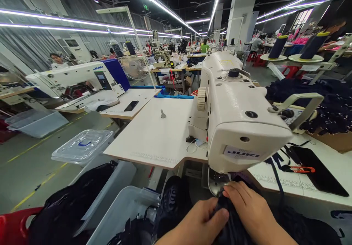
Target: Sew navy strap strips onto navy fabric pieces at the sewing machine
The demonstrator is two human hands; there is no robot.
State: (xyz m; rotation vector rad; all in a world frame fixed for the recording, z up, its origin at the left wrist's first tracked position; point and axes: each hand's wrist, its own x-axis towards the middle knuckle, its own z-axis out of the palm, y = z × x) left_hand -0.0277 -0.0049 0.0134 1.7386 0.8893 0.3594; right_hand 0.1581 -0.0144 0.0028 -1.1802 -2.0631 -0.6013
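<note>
Dark navy fabric (229, 215) is gathered between my two hands, just below the head of a white sewing machine (247, 138). My left hand (202, 219) is closed on its left side, thumb pressed against the fingers. On the other side, my right hand (244, 201) is closed over the cloth, with its fingertips close to the needle area. The needle itself and the exact spot under the machine head are hidden by my fingers and the casing.
Left of the machine, a metal tool (163, 114) lies on the white table (148, 138). A clear bin (123, 204) with dark pieces stands below. Orange-handled snips (302, 169) rest on a black phone-like slab (319, 171) at right. Navy thread cones (277, 48) stand behind.
</note>
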